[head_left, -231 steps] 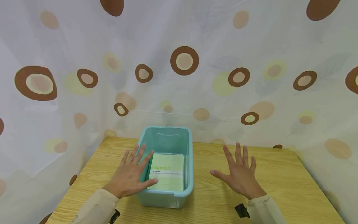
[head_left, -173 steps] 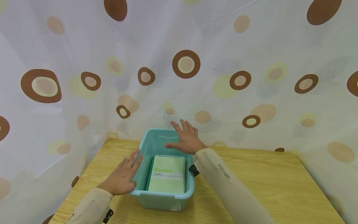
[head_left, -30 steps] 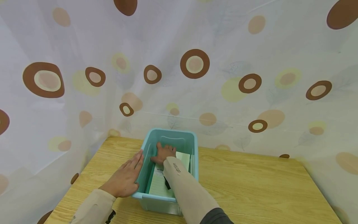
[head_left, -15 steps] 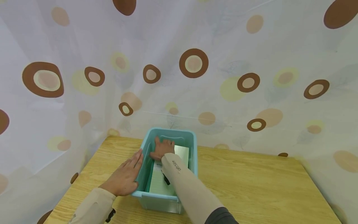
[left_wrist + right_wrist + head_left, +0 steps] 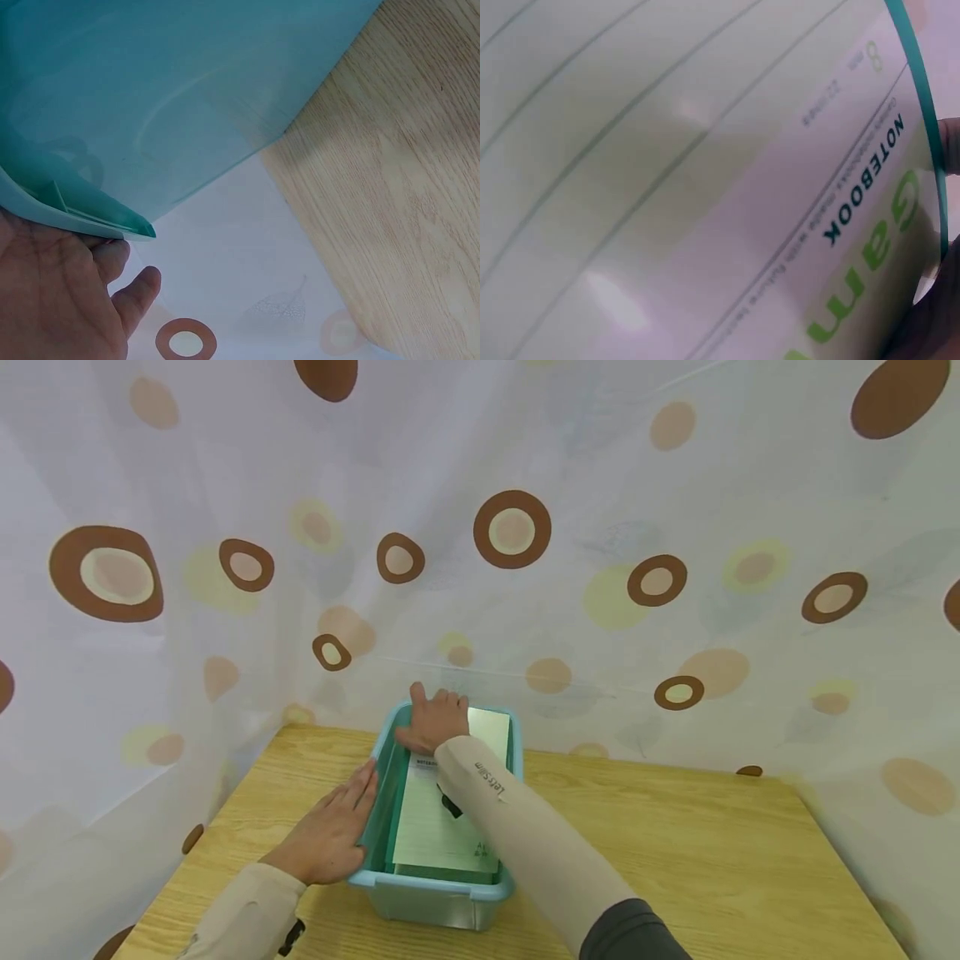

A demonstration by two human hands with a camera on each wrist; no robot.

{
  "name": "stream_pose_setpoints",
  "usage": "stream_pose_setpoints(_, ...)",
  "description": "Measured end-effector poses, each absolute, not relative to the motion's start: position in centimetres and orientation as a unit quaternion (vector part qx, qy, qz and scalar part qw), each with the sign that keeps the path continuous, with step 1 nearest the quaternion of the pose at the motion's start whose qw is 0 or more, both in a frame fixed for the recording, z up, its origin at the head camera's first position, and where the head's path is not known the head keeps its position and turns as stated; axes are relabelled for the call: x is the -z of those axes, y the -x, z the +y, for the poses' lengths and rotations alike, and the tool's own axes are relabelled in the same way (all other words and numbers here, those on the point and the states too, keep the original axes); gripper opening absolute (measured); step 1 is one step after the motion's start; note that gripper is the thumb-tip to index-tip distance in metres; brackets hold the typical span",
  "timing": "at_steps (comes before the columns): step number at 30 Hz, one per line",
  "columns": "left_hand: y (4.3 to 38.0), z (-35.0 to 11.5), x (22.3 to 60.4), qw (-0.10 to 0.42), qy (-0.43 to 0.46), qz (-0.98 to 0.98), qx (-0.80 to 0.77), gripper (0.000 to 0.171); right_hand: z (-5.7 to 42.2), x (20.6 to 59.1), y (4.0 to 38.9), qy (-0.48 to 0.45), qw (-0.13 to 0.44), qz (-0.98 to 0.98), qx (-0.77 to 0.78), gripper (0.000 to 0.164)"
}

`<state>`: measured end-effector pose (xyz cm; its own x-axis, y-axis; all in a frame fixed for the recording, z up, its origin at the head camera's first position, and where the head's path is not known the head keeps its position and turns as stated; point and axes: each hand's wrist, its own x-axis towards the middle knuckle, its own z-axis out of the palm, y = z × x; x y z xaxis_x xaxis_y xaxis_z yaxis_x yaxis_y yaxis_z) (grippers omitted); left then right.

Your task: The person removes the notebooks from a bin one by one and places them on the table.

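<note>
A light green notebook (image 5: 431, 827) with a lined cover lies tilted in a light blue plastic bin (image 5: 427, 902), its far end raised to about the bin's far rim. My right hand (image 5: 435, 720) grips the notebook near that far end. In the right wrist view the notebook's cover (image 5: 705, 187) fills most of the picture, with "NOTEBOOK" printed on it and fingers (image 5: 951, 146) at its teal edge. More green notebook edges show under it at the bin's near end. My left hand (image 5: 330, 831) rests against the bin's left rim, fingers straight; the left wrist view shows this hand (image 5: 60, 292) at the rim.
The bin stands on a wood-grain table (image 5: 660, 843), left of its middle. A white curtain (image 5: 585, 485) with brown and yellow spots hangs behind the table and along its sides. The right forearm crosses over the bin's right side.
My right hand has moved up and away from the bin's inside toward its far rim, bringing the notebook's far end up with it. The left hand has stayed at the left rim.
</note>
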<state>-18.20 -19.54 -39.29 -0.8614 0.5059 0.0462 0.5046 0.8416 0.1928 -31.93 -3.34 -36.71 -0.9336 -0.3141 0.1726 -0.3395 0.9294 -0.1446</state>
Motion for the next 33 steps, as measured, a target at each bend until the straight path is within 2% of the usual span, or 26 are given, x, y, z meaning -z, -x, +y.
stream_pose_setpoints(3, 18.2, -19.5, 39.3, 0.002, -0.264, 0.959, -0.100, 0.075, -3.1, 34.9, 31.7, -0.167, 0.079, -0.980, -0.076, 0.036)
stream_pose_setpoints(10, 18.2, -19.4, 39.5, 0.000, -0.262, 0.959, -0.108, 0.077, -2.0, 29.5, 30.4, -0.168, 0.088, -0.977, -0.094, 0.039)
stream_pose_setpoints(16, 18.1, -19.3, 39.5, -0.008, -0.260, 0.959, -0.117, 0.078, 0.3, 24.6, 29.0, -0.175, 0.108, -0.968, -0.141, 0.036)
stream_pose_setpoints(22, 17.9, -19.6, 39.4, -0.008, -0.260, 0.958, -0.118, 0.078, 3.3, 20.8, 27.9, -0.175, 0.098, -0.961, -0.188, 0.040)
stream_pose_setpoints(27, 18.0, -19.6, 39.7, -0.010, -0.265, 0.958, -0.111, 0.077, 7.3, 20.0, 27.2, -0.175, 0.116, -0.959, -0.189, 0.039)
stream_pose_setpoints(33, 18.2, -19.5, 39.8, -0.018, -0.273, 0.956, -0.104, 0.077, 13.2, 22.2, 27.7, -0.146, 0.138, -0.963, -0.180, 0.039)
